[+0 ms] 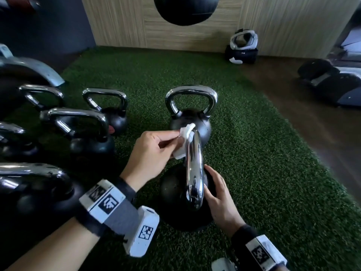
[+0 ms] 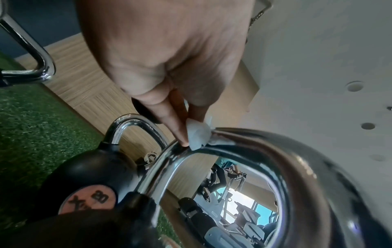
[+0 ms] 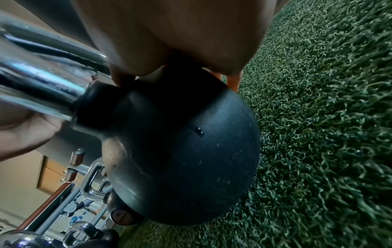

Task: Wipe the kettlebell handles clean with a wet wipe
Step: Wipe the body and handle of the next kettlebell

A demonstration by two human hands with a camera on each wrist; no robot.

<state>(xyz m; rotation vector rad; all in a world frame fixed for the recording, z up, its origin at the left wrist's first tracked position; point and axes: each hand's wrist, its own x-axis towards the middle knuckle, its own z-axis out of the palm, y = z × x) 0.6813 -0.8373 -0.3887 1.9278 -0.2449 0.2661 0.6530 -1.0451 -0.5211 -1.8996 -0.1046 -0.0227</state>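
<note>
Mid-wipe on the nearest kettlebell (image 1: 181,194), sitting upright on the green turf (image 1: 263,153) right in front. Left hand (image 1: 150,151) pinching the wet wipe (image 1: 183,141) between thumb and fingertips, pressed against the far top bend of the chrome handle (image 1: 193,169). In the left wrist view, only a small scrunched corner of wipe actually touching metal. Right hand (image 1: 220,200) resting on the black ball just beside the handle base, fingers (image 1: 212,178) spread fairly flat, steadying rather than gripping anything.

Stuff that could go sideways, guessing from here:
- Wipe bunched that small, so probably easy to skate over the handle and leave the underside and both legs untouched.
- Pinch looks light; a hard drag along slick chrome could pull the wipe right out and drop it on the turf, picking up fluff.
- Wet chrome plus a sideways shove might rock the bell, with only a flat palm to stop it.
- Second kettlebell (image 1: 190,114) just behind, more kettlebells (image 1: 93,126) clustered to the left, so knuckles banging into a neighbouring handle on a long stroke seems plausible.
</note>
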